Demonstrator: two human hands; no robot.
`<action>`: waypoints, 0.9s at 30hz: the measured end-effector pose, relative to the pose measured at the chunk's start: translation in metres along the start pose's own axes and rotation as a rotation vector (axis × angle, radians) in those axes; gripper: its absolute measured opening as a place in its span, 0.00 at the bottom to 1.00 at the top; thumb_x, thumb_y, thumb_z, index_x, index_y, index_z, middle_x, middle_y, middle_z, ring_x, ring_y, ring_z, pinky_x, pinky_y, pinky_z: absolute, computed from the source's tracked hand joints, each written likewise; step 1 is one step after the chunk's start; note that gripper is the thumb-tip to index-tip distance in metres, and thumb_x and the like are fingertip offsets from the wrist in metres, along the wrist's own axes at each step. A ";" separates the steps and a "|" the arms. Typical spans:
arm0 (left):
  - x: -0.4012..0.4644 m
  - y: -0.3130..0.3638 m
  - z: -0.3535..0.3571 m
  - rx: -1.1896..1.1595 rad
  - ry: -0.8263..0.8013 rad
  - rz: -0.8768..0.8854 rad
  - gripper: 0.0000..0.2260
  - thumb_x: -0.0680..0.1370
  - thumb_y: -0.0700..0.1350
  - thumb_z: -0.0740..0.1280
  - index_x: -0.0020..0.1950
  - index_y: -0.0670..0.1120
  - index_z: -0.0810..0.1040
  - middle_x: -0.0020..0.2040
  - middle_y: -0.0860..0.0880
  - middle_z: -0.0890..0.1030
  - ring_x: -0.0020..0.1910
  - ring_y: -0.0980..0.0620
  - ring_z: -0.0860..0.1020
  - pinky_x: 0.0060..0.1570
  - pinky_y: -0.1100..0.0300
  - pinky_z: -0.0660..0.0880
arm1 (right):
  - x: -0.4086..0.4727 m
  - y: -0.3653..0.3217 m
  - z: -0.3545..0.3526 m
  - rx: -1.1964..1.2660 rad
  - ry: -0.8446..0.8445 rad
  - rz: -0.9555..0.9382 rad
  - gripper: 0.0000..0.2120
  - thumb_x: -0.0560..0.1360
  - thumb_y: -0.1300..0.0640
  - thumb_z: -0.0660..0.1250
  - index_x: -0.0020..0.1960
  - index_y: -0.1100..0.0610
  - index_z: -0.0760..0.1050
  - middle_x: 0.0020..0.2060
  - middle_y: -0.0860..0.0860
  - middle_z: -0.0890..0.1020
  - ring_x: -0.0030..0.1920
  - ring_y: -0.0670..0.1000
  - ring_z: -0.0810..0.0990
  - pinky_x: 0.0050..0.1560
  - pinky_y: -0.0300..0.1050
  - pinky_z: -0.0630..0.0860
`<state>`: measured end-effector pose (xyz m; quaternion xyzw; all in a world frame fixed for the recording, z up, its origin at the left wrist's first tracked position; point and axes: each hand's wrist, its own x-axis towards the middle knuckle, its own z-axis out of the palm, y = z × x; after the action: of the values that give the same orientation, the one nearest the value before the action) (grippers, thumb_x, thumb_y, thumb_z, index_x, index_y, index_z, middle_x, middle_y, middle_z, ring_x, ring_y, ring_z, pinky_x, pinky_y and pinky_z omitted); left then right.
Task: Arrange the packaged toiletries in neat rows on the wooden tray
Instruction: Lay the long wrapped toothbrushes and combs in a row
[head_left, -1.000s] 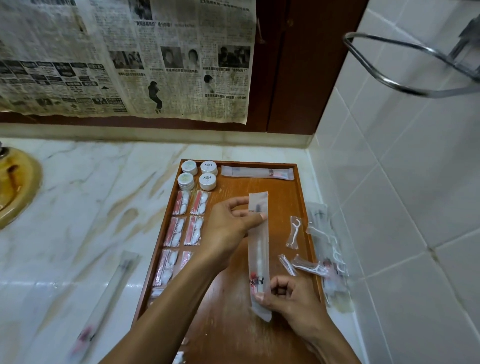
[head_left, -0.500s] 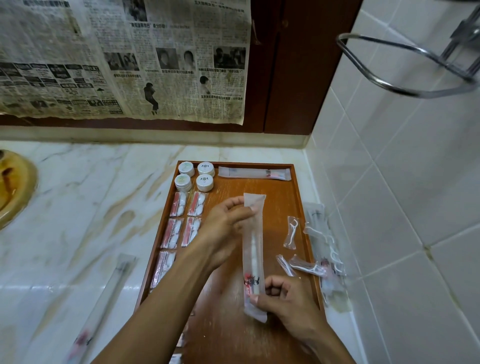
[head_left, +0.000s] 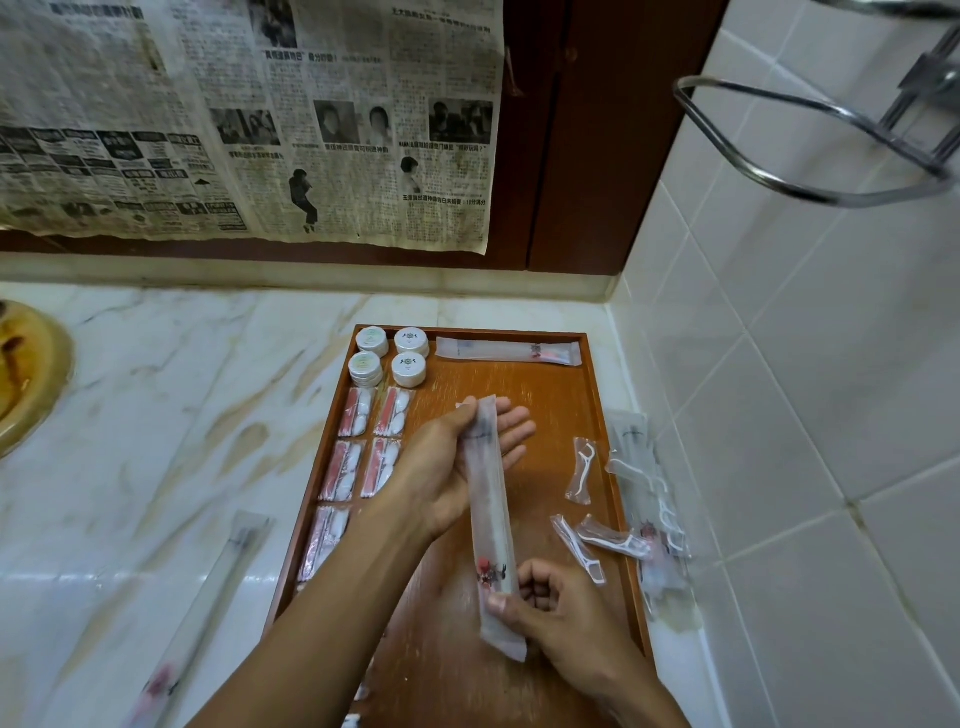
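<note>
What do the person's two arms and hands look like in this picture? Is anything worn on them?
Both forearms are bare as far as the picture shows: no sleeve, watch, bracelet or glove is visible. The left hand and the right hand carry no ring that I can see. The nails look short and unpainted. The upper arms are out of view.

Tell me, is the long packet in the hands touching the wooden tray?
Apart. The head view shows the long packet lifted above the wooden tray, pinched by the right hand and resting against the left hand.
</note>
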<state>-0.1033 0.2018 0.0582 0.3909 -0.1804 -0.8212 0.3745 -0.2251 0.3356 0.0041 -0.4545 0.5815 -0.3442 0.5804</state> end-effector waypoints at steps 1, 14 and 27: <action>0.000 0.000 -0.001 0.001 0.006 0.009 0.16 0.84 0.47 0.54 0.62 0.37 0.75 0.57 0.39 0.82 0.56 0.43 0.81 0.60 0.49 0.75 | 0.000 -0.001 0.000 0.000 -0.001 -0.002 0.07 0.72 0.51 0.74 0.42 0.55 0.81 0.36 0.50 0.82 0.39 0.45 0.78 0.44 0.40 0.76; -0.007 0.000 -0.002 0.079 -0.068 0.041 0.13 0.81 0.42 0.61 0.63 0.39 0.74 0.56 0.38 0.82 0.55 0.41 0.81 0.54 0.49 0.79 | -0.002 -0.004 -0.001 0.089 0.039 -0.042 0.11 0.71 0.51 0.71 0.43 0.59 0.79 0.34 0.48 0.82 0.38 0.45 0.80 0.42 0.40 0.74; 0.003 -0.002 -0.007 -0.095 0.117 0.077 0.09 0.81 0.39 0.60 0.60 0.38 0.72 0.53 0.35 0.82 0.50 0.41 0.83 0.51 0.49 0.79 | -0.002 -0.012 -0.002 0.467 0.230 0.131 0.10 0.76 0.61 0.67 0.52 0.68 0.75 0.39 0.62 0.83 0.37 0.56 0.82 0.36 0.47 0.79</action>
<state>-0.0999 0.2005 0.0513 0.4126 -0.1340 -0.7896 0.4339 -0.2260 0.3327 0.0158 -0.2275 0.5766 -0.4803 0.6205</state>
